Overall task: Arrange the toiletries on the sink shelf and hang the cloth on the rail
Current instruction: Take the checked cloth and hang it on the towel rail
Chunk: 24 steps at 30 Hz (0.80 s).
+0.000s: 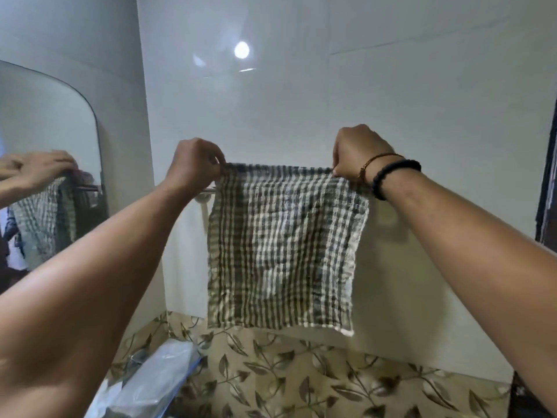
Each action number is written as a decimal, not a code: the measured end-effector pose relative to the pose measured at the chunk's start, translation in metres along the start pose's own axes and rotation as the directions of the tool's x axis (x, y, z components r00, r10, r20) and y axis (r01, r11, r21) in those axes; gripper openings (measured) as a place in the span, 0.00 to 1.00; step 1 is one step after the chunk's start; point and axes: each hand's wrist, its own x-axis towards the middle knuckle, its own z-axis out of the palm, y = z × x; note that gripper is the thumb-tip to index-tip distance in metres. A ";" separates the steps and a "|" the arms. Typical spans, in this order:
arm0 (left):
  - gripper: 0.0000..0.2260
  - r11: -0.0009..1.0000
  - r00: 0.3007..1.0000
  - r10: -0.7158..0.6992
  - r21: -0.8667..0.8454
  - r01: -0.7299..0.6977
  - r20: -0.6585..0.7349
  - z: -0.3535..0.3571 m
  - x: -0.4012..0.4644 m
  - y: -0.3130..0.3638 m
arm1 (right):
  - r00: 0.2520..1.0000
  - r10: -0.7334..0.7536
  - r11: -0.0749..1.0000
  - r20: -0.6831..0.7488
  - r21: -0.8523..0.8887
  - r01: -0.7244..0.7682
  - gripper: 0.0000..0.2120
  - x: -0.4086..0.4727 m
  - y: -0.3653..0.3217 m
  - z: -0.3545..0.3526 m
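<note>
A checked grey-and-white cloth [283, 245] hangs flat in front of the white tiled wall, stretched between both hands. My left hand [193, 165] pinches its top left corner and my right hand [358, 155], with bracelets on the wrist, pinches the top right corner. A short piece of the metal rail [208, 190] with its white wall bracket shows just left of the cloth, a little below its top edge. The remainder of the rail is hidden behind the cloth. No toiletries or sink shelf are in view.
A curved mirror [45, 122] on the left wall reflects my hands and the cloth. Leaf-patterned tiles [301, 381] run below the white wall. A clear plastic bag [150, 384] lies at the lower left. A dark edge [547, 182] stands at the far right.
</note>
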 end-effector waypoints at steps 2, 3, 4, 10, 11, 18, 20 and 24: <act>0.08 0.989 0.997 0.024 0.145 -0.033 0.067 0.009 -0.001 0.011 | 0.997 -0.001 0.993 -0.083 -0.118 -0.009 0.07 -0.003 -0.002 0.004; 0.08 0.981 0.996 0.035 0.187 -0.051 0.084 0.013 -0.003 0.014 | 0.996 -0.006 0.988 -0.088 -0.151 -0.007 0.09 -0.005 -0.002 0.005; 0.06 0.979 0.995 0.048 0.192 -0.065 0.092 0.016 -0.004 0.016 | 0.998 -0.002 0.987 -0.069 -0.158 -0.008 0.09 -0.005 -0.002 0.007; 0.19 0.998 0.959 0.055 -0.005 -0.056 0.277 0.007 -0.009 -0.001 | 0.970 -0.012 1.000 0.242 -0.008 0.014 0.05 0.000 -0.001 0.000; 0.18 0.998 0.955 0.069 -0.008 -0.070 0.290 0.004 -0.010 -0.005 | 0.960 -0.023 1.000 0.279 -0.003 0.025 0.06 0.001 -0.001 -0.004; 0.24 0.992 0.948 0.084 0.062 -0.108 0.308 0.015 -0.026 -0.019 | 0.927 -0.046 0.997 0.372 -0.045 0.068 0.18 0.000 0.002 -0.003; 0.24 0.991 0.953 0.092 0.064 -0.115 0.288 0.018 -0.026 -0.020 | 0.924 -0.023 0.999 0.381 -0.032 0.038 0.25 -0.004 0.001 0.002; 0.23 0.990 0.959 0.105 0.060 -0.125 0.264 0.016 -0.029 -0.020 | 0.913 0.039 0.999 0.405 -0.019 -0.034 0.34 -0.012 -0.002 0.017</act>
